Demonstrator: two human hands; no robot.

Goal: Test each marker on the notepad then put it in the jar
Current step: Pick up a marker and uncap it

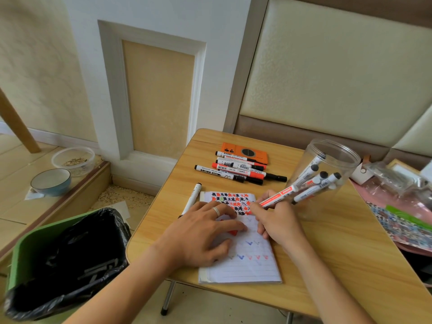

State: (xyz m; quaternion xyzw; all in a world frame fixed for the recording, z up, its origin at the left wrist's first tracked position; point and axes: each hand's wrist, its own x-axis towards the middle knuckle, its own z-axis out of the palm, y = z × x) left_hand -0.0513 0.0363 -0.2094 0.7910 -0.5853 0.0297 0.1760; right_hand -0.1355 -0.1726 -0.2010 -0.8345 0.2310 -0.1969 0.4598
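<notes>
Red-and-white marker, uncapped, tip on your lined white notepad, gripped in your right hand. Your left hand lies flat, open, pinning the page. Clear plastic jar far right on the tabletop.

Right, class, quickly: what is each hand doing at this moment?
Left hand: open, flat on the notepad, holding nothing.
Right hand: closed on a red marker, tip at the page.

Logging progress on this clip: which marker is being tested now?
The red-barrelled marker gripped in the right hand, tip on the lined notepad; the others lie loose or stand in the clear plastic jar.
</notes>
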